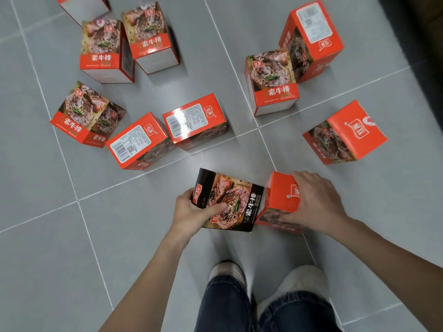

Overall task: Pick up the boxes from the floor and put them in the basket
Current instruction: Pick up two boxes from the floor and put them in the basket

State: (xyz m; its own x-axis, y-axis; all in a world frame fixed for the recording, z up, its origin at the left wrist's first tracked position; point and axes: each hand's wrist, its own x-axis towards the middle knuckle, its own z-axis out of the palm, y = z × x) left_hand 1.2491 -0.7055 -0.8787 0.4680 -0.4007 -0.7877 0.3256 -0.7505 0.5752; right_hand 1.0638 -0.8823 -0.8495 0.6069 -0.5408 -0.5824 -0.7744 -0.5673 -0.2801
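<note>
Orange cardboard box with steak photo [230,202] is pinched at its left end by the left hand [191,212], near centre; long axis runs left-right, photo face up. The plain orange cardboard box [280,195] touching it is clasped by the right hand [316,200]. Slip or droop is likely from the one-end pinch. Basket not seen.
</note>
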